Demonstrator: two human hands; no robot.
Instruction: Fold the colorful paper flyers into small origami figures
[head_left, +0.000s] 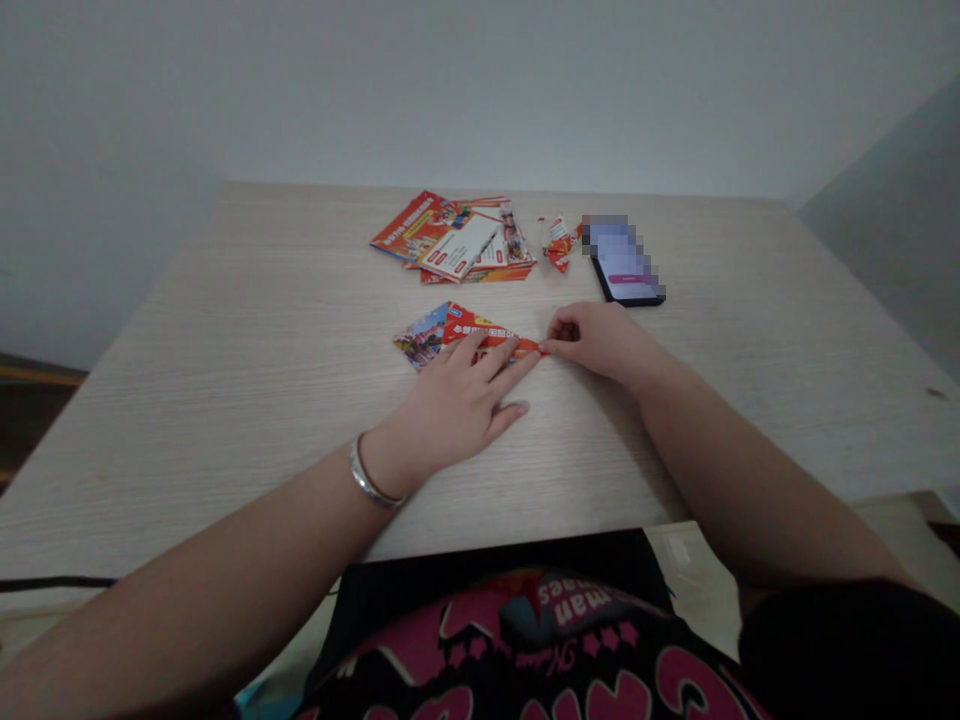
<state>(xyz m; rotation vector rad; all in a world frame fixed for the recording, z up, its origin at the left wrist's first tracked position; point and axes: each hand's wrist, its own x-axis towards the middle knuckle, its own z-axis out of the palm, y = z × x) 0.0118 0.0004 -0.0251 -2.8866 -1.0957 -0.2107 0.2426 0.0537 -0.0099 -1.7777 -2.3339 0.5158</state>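
Observation:
A folded paper flyer (459, 322), mostly red with a printed picture at its wide left end, lies on the pale wooden table. Its right side narrows to a point. Across its lower part rests my left hand (469, 395), palm down with the fingers spread, covering some of the paper. My right hand (592, 340) pinches the pointed right tip between thumb and index finger, the other fingers curled in. A silver bangle (367, 475) circles my left wrist.
Behind the flyer lies a loose pile of printed flyers (457, 240). To its right sit small folded red-and-white paper pieces (559, 245), beside a phone (626, 265) with its screen lit. The table (225, 330) meets a wall at its far edge.

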